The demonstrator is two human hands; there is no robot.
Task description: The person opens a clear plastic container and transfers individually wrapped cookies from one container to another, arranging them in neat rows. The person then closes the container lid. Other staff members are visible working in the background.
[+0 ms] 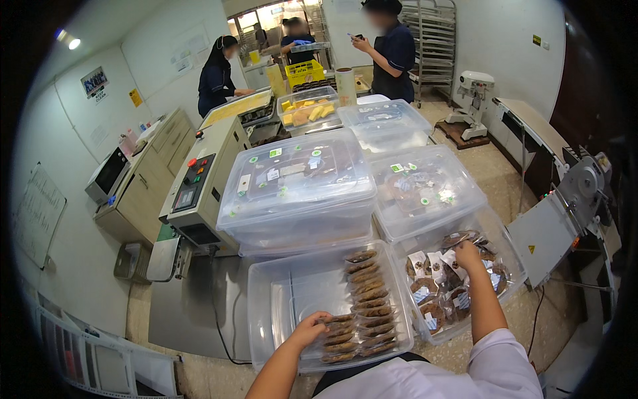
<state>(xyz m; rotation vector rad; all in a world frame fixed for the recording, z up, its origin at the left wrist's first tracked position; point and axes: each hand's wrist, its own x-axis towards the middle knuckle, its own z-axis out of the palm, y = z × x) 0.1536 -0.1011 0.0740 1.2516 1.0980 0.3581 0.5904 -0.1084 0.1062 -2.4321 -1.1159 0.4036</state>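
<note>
Before me stands a clear plastic bin (269,319) with wrapped cookies (371,304) upright in two rows at its right side. My left hand (311,329) grips a wrapped cookie (335,319) at the far end of the shorter, left row. To the right, a second clear bin (518,259) holds loose wrapped cookies (431,316), several with white or striped labels or packets. My right hand (467,255) reaches into its far part, fingers at a wrapped cookie (454,239); whether they grip it is hidden.
Lidded plastic bins (299,174) stand beyond the open ones. A control-panel machine (199,184) is at the left, its cable crossing the steel surface (189,309). Another machine (548,229) stands right. Several people are beyond, one by a tray (234,109) at the back left.
</note>
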